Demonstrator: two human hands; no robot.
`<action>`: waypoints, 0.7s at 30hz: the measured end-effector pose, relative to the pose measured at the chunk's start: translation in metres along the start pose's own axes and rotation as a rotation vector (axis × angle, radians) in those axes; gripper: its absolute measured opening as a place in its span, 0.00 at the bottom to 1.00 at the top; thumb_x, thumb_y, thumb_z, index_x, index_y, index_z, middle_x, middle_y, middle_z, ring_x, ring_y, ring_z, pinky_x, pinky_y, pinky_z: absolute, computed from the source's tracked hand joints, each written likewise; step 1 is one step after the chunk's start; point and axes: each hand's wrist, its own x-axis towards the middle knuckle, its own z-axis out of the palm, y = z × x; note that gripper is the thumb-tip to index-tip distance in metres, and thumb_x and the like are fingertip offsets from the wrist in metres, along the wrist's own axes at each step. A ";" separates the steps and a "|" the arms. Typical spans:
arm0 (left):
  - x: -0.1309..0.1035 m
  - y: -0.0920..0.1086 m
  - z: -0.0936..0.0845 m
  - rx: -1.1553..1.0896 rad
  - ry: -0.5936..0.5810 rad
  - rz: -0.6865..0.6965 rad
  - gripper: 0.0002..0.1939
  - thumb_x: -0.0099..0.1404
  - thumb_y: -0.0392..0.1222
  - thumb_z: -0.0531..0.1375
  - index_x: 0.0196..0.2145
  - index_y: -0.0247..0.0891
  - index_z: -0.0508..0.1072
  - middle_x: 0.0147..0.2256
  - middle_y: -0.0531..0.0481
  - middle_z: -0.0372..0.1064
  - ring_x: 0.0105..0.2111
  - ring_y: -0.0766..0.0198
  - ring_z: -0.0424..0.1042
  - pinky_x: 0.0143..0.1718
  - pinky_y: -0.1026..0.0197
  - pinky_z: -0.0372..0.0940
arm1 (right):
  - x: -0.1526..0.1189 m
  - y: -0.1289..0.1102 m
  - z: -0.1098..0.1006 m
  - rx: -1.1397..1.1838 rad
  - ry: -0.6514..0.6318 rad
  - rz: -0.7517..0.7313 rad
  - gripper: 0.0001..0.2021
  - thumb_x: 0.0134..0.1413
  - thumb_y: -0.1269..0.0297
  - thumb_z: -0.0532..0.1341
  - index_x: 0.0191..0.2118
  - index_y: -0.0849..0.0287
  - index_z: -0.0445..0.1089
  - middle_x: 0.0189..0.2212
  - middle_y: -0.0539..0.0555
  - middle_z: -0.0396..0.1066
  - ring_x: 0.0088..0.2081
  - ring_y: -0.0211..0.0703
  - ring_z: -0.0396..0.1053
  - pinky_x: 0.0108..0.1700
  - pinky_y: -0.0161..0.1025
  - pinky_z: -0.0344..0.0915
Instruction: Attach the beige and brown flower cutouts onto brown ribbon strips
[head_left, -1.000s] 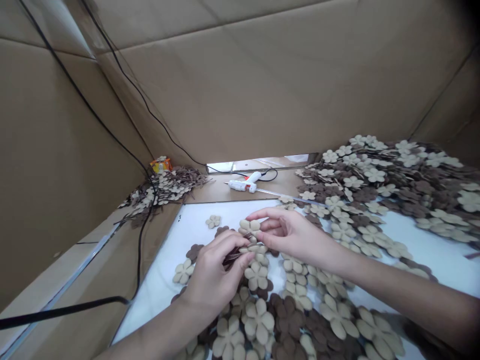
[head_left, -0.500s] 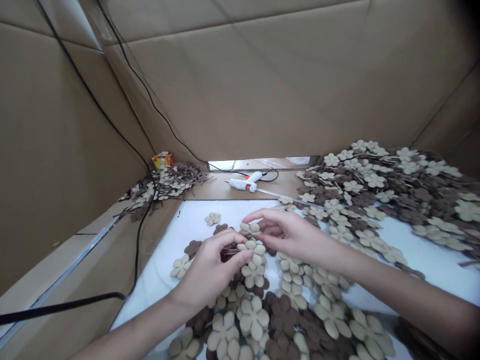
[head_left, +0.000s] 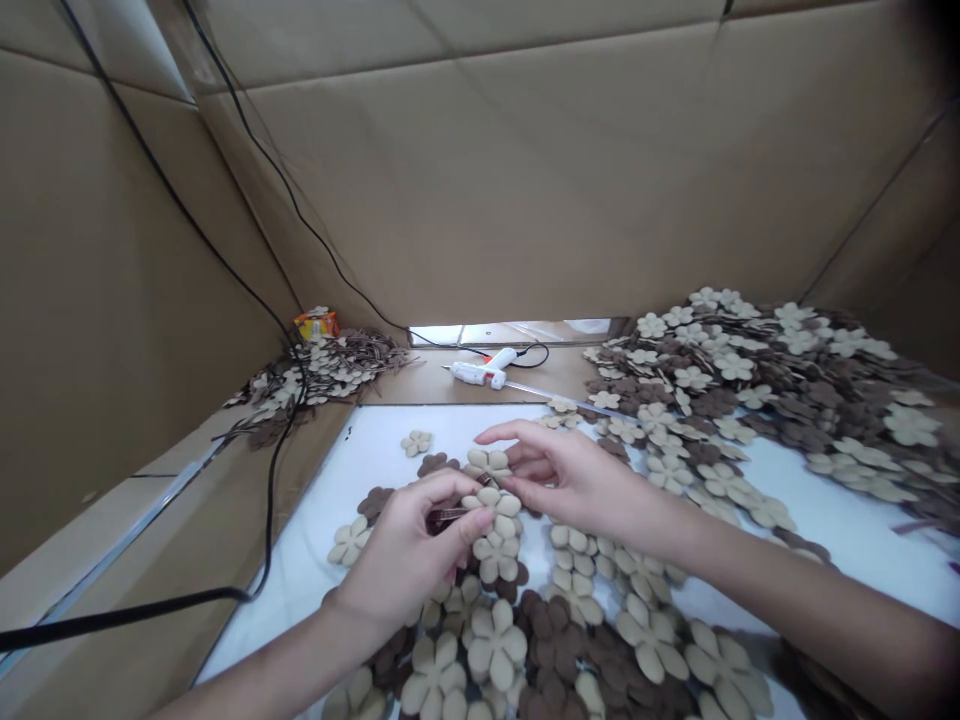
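Beige flower turned face-up in the left hand

Beige petals of the near flower, edge-on a second ago, now face up between the thumb and fingers of the left hand. That hand is closed narrowly and also holds thin dark brown strips. Fingers and thumb of the right hand still close on the far flower, just beyond the near one. Both flowers are above the middle of the white worktop, and both hands have barely moved.

Loose flowers, beige and dark brown, spread toward the near edge as before. A large heap of flowers lies at the far right corner. White and corded, the glue gun rests on cardboard beyond the far edge; a pile of small flowers and strips sits past the far left corner, beside an orange packet.
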 end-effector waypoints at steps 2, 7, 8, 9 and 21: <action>0.000 -0.004 0.000 0.061 0.017 0.038 0.11 0.61 0.47 0.58 0.35 0.37 0.69 0.20 0.57 0.60 0.16 0.71 0.59 0.17 0.67 0.56 | 0.000 -0.001 0.000 -0.001 -0.004 -0.012 0.25 0.53 0.73 0.55 0.56 0.45 0.58 0.30 0.47 0.63 0.26 0.32 0.66 0.28 0.29 0.61; -0.001 -0.007 0.000 0.232 0.054 0.158 0.08 0.63 0.45 0.56 0.35 0.38 0.69 0.28 0.52 0.68 0.19 0.70 0.62 0.21 0.66 0.58 | -0.001 -0.004 -0.001 0.001 -0.036 -0.064 0.23 0.53 0.76 0.53 0.53 0.45 0.62 0.31 0.46 0.66 0.26 0.29 0.64 0.30 0.28 0.61; -0.001 -0.007 0.000 0.258 0.060 0.181 0.08 0.64 0.45 0.56 0.35 0.38 0.69 0.30 0.51 0.68 0.20 0.69 0.64 0.22 0.66 0.59 | -0.001 -0.004 -0.001 0.001 -0.042 -0.052 0.22 0.53 0.76 0.53 0.52 0.46 0.63 0.33 0.46 0.67 0.25 0.28 0.63 0.29 0.27 0.61; -0.001 -0.006 0.000 0.277 0.068 0.203 0.07 0.64 0.44 0.56 0.35 0.39 0.69 0.32 0.51 0.69 0.22 0.68 0.65 0.24 0.65 0.60 | 0.000 -0.004 -0.001 0.007 -0.046 -0.036 0.21 0.53 0.76 0.53 0.51 0.47 0.64 0.34 0.46 0.68 0.25 0.28 0.63 0.29 0.27 0.60; -0.003 0.001 0.001 0.317 0.064 0.266 0.05 0.64 0.40 0.55 0.34 0.39 0.69 0.33 0.51 0.68 0.33 0.63 0.68 0.36 0.63 0.60 | 0.003 0.001 0.001 0.137 0.020 0.024 0.10 0.53 0.64 0.60 0.42 0.58 0.68 0.33 0.51 0.71 0.34 0.37 0.70 0.37 0.34 0.68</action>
